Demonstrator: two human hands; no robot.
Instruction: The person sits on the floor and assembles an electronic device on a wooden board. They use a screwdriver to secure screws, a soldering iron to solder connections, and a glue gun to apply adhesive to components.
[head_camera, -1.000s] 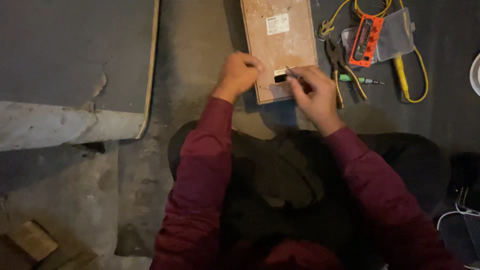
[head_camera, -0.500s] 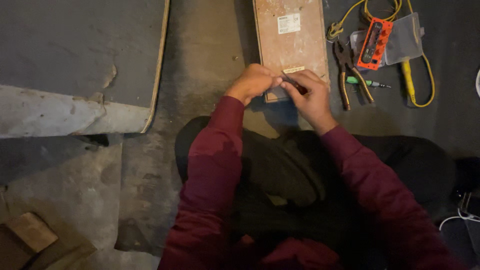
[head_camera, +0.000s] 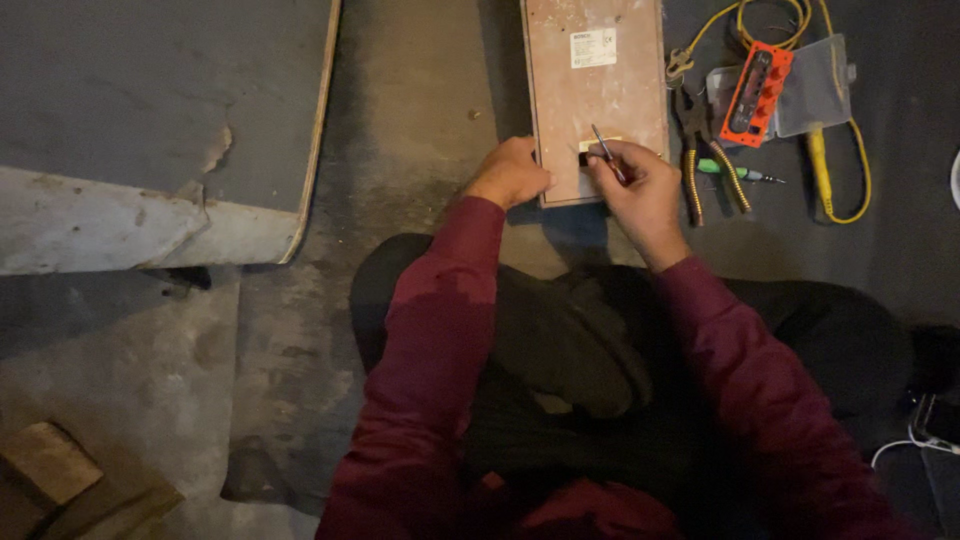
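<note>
The flat pinkish panel (head_camera: 598, 100) lies on the concrete floor (head_camera: 420, 120) directly in front of the seated person, its near edge at the hands. The left hand (head_camera: 512, 173) is curled against the panel's near left corner, gripping its edge. The right hand (head_camera: 640, 185) pinches a thin metal tool (head_camera: 607, 153), which is tilted, with its tip at a small dark slot near the panel's near edge. Just right of the panel lie pliers (head_camera: 705, 150) and a green-handled screwdriver (head_camera: 738, 173). Beyond them rest an orange bit holder (head_camera: 757, 92) on a clear plastic case (head_camera: 815, 90) and a yellow cable (head_camera: 835, 170). A grey board (head_camera: 150, 110) lies well to the left.
</note>
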